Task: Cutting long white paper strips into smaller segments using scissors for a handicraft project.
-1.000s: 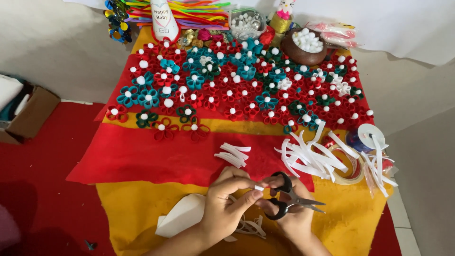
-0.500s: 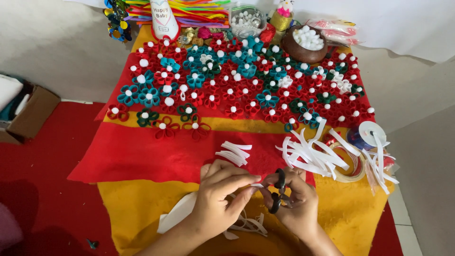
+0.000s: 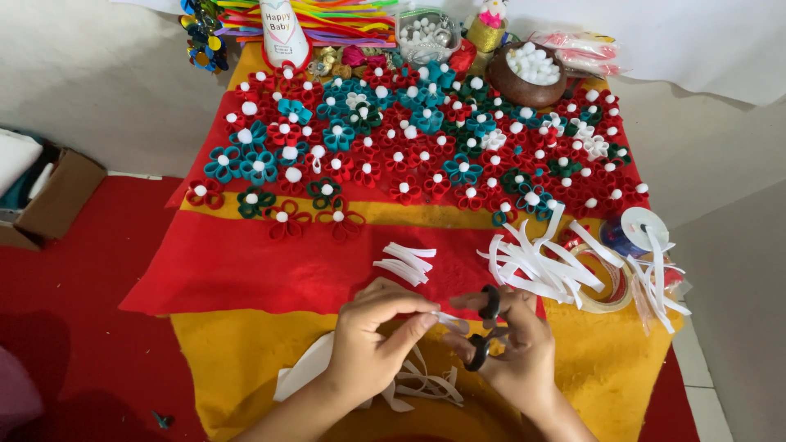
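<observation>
My right hand (image 3: 516, 348) grips black-handled scissors (image 3: 485, 327), blades pointing left toward a short white foam strip (image 3: 449, 319) pinched in my left hand (image 3: 372, 336). Both hands hover over the yellow felt (image 3: 246, 360) at the front. Just beyond them a small pile of cut white strips (image 3: 405, 262) lies on the red felt (image 3: 246, 262). White offcuts (image 3: 417, 383) and a white foam sheet (image 3: 301, 372) lie under my left wrist.
Many red, teal and green felt flowers (image 3: 409, 155) with white centres cover the far cloth. Long white strips (image 3: 540, 262) and tape rolls (image 3: 606, 282) lie right. A brown bowl of white balls (image 3: 524, 74), pipe cleaners (image 3: 327, 16), a cardboard box (image 3: 57, 196) at left.
The scissors have swung from lying open across my right hand to upright with blades at the strip; my hands have shifted slightly right and closer together.
</observation>
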